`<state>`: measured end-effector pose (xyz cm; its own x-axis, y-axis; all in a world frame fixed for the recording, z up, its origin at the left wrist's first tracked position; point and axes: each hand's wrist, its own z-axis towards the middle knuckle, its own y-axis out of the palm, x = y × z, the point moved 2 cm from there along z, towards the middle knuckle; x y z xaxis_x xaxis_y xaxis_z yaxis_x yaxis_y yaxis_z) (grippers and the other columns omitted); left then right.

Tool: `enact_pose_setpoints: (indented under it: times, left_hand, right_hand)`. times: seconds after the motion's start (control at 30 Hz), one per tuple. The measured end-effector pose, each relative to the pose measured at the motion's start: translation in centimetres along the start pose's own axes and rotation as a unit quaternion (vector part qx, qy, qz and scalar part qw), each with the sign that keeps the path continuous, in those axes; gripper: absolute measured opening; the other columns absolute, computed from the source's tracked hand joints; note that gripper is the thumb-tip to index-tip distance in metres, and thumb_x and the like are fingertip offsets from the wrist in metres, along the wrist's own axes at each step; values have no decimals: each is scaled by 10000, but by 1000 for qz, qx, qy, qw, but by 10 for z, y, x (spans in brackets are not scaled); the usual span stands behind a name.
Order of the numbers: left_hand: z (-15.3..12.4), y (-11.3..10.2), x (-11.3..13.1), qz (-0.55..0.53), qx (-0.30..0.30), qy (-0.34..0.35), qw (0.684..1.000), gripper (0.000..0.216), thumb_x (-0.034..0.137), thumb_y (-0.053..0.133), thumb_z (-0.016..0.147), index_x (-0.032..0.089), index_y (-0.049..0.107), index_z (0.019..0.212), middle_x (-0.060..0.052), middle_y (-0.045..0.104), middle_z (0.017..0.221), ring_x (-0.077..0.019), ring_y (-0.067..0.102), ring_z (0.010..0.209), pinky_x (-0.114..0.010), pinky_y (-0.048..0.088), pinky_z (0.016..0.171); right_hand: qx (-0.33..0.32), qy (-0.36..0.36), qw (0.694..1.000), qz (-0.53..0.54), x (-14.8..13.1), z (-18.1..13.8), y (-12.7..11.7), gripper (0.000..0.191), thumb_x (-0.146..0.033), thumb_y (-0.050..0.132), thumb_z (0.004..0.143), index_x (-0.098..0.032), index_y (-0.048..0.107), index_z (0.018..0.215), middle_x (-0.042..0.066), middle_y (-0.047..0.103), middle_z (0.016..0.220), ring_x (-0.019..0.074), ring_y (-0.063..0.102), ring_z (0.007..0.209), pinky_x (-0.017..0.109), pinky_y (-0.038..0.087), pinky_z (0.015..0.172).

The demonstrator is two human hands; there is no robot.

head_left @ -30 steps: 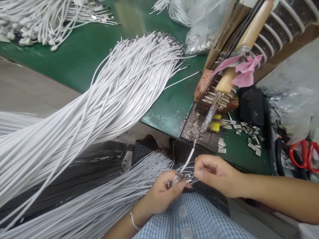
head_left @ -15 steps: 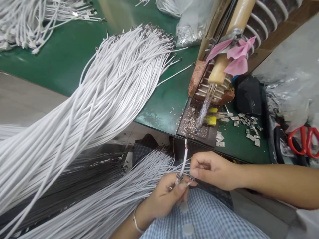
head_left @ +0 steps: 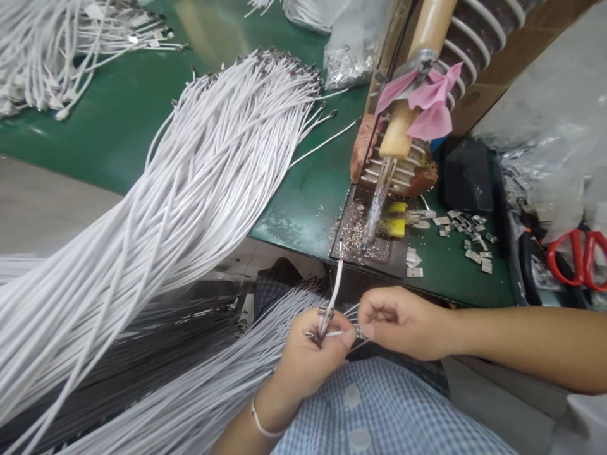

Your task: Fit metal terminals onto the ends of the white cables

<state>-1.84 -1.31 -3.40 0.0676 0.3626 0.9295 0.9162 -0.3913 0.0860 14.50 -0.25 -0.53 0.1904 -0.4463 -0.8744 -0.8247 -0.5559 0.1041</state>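
My left hand (head_left: 310, 354) is closed around several white cables in front of the checked garment. One white cable (head_left: 336, 284) sticks up from it, its stripped end with thin wires over the bench edge. Small metal connectors (head_left: 326, 313) show between thumb and fingers. My right hand (head_left: 398, 322) is closed in a pinch just beside the left. At its fingertips is a small metal connector (head_left: 359, 332) on a cable end, which lies across from the left thumb. The fingers partly hide the connector.
A soldering iron (head_left: 396, 139) tied with pink cloth slants over a dark, solder-specked plate (head_left: 351, 221). A big bundle of white cables (head_left: 227, 145) lies across the green bench (head_left: 284, 215). Loose metal connector shells (head_left: 474, 234), red-handled scissors (head_left: 566, 259) and a black box (head_left: 467, 177) are at right.
My left hand has shifted slightly left and up, with the upright cable moving along. My right hand stays nearly in place, and the cable end between the hands is now stretched flatter. The view has shifted slightly.
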Motion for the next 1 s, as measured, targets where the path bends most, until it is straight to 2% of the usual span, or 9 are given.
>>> enact_pose_setpoints:
  times: [0.1, 0.27, 0.7, 1.0]
  left_hand:
    - [-1, 0, -2, 3, -1, 3, 1000, 199, 300, 601, 722, 147, 553, 604, 62, 387, 454, -64, 308, 420, -187, 264, 417]
    - [-1, -2, -4, 1, 5, 4, 1000, 182, 301, 598, 728, 154, 551, 632, 54, 427, 460, -72, 344, 416, -192, 284, 414]
    - [-4, -2, -6, -2, 30, -9, 1000, 198, 311, 622, 721, 150, 544, 636, 51, 447, 492, -81, 378, 456, -201, 318, 458]
    - [-5, -3, -13, -22, 16, 0, 1000, 230, 351, 633, 741, 160, 533, 662, 58, 438, 499, -79, 387, 460, -195, 319, 456]
  right_hand:
    - [-1, 8, 1000, 13, 0, 1, 1, 82, -216, 534, 696, -167, 471, 678, -71, 408, 536, 60, 345, 480, 186, 288, 451]
    - [-1, 8, 1000, 27, -2, 1, 2, 67, -181, 531, 691, -164, 467, 679, -78, 413, 527, 51, 347, 476, 177, 294, 450]
    - [-7, 0, 1000, -27, -4, 1, 0, 90, -154, 533, 732, -161, 460, 680, -86, 386, 521, 46, 328, 471, 163, 288, 430]
    - [-17, -28, 999, 26, -6, 1, -4, 92, -207, 507, 759, -152, 472, 695, -55, 424, 602, 64, 358, 538, 196, 315, 507]
